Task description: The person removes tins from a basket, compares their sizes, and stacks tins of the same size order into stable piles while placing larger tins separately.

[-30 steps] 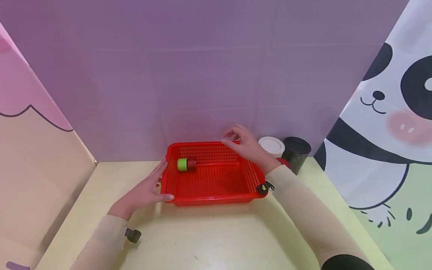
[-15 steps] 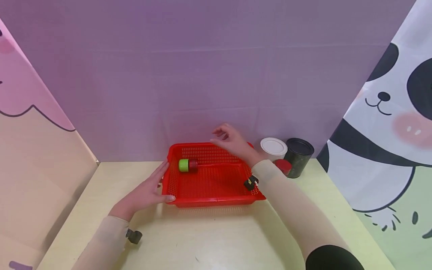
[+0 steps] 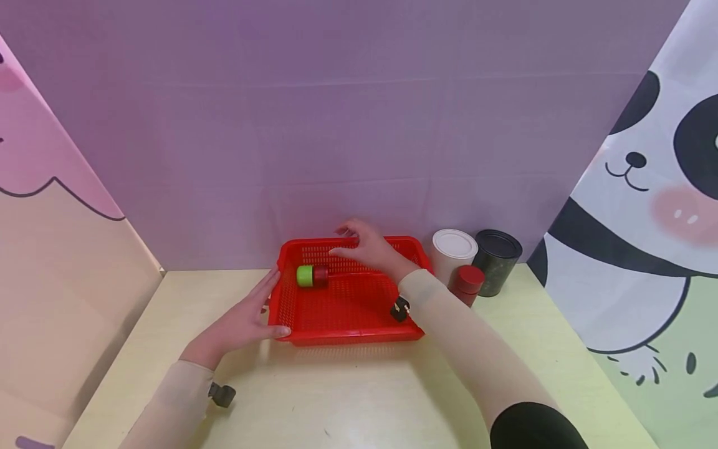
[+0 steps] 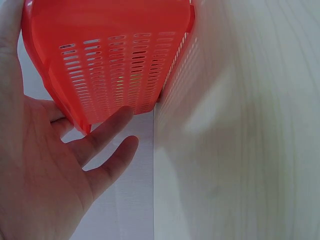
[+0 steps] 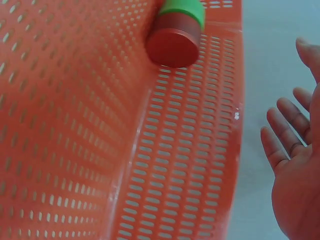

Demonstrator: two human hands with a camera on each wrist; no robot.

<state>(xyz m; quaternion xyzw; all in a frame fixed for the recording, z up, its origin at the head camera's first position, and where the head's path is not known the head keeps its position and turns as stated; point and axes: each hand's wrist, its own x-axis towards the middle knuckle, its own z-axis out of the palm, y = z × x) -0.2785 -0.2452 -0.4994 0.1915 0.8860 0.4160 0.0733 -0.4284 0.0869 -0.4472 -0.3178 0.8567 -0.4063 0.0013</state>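
Observation:
A red plastic basket [image 3: 359,305] with slotted walls sits on the table against the back wall. Inside, at its left end, lies a small cylinder [image 3: 311,276], half bright green and half dark red, on its side. My left hand [image 3: 238,324] rests on the basket's left end, thumb on the front rim and straight fingers along the left side; in the left wrist view, two fingers hang spread below the rim. Over the basket's back half hovers my right hand [image 3: 364,246], fingers loosely bent and holding nothing. The right wrist view shows its palm [image 5: 300,185] beside the back rim.
To the right of the basket stand a white-lidded can [image 3: 453,249], a black can [image 3: 496,262] and a smaller red-capped container [image 3: 467,284]. Purple cloth [image 3: 348,137] covers the back wall; printed panels flank the table [image 3: 336,399].
My right hand has moved left and lower along the basket's back edge, uncovering more of the red-capped container. My left hand and the cylinder have stayed in place.

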